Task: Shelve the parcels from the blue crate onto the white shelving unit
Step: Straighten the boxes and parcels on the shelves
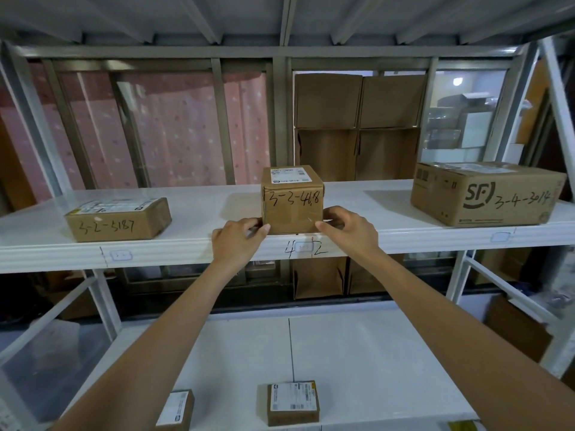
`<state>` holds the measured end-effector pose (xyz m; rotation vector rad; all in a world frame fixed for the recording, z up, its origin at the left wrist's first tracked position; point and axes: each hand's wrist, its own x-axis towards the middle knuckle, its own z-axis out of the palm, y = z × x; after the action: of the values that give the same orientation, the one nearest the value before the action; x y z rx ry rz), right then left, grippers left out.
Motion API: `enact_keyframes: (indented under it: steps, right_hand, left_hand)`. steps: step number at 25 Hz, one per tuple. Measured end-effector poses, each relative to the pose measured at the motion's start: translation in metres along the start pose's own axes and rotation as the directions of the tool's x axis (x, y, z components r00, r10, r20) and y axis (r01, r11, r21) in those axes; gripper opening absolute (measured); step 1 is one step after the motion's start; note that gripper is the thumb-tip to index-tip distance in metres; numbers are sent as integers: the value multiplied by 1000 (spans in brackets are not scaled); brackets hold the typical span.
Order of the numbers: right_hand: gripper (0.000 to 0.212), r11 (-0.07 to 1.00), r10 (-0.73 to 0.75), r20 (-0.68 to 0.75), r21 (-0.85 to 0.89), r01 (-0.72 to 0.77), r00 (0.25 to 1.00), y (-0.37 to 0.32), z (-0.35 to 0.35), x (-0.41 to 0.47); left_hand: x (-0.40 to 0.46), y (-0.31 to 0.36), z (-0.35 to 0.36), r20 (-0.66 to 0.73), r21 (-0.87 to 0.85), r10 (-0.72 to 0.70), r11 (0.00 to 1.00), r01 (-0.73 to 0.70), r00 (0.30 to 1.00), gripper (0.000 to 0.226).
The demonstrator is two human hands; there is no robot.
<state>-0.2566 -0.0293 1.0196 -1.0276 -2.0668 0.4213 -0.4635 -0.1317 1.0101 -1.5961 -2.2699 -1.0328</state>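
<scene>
A small brown cardboard parcel (292, 199) marked 3-3-44.8 stands upright on the upper board of the white shelving unit (199, 247), near its front edge. My left hand (238, 236) touches its lower left corner and my right hand (347, 228) its lower right corner, fingers curled against the sides. A flat parcel (118, 219) marked 3-2-5187 lies to the left on the same board. A large SF parcel (487, 194) sits to the right. The blue crate is out of view.
Two small labelled parcels (292, 402) (175, 413) lie on the lower board. Empty open cartons (357, 126) stand behind the shelf against a window with pink curtains. White uprights and diagonal braces frame both sides.
</scene>
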Motion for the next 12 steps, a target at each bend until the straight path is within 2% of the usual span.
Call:
enact_keyframes:
  steps: [5, 7, 10, 12]
  right_hand:
    - [30, 1000, 16, -8, 21, -16, 1000, 1, 1, -1]
    - [30, 996, 14, 13, 86, -15, 1000, 1, 0, 0]
    - [32, 976, -3, -32, 217, 10, 999, 5, -20, -2]
    - [31, 979, -56, -150, 187, 83, 987, 14, -52, -3]
  left_hand:
    - [1, -4, 5, -15, 44, 13, 999, -12, 1000, 40]
    - [0, -6, 5, -13, 16, 31, 999, -30, 999, 41]
    - [-3, 3, -9, -72, -270, -18, 963, -2, 997, 42]
    - [-3, 27, -28, -255, -374, 24, 920, -122, 967, 35]
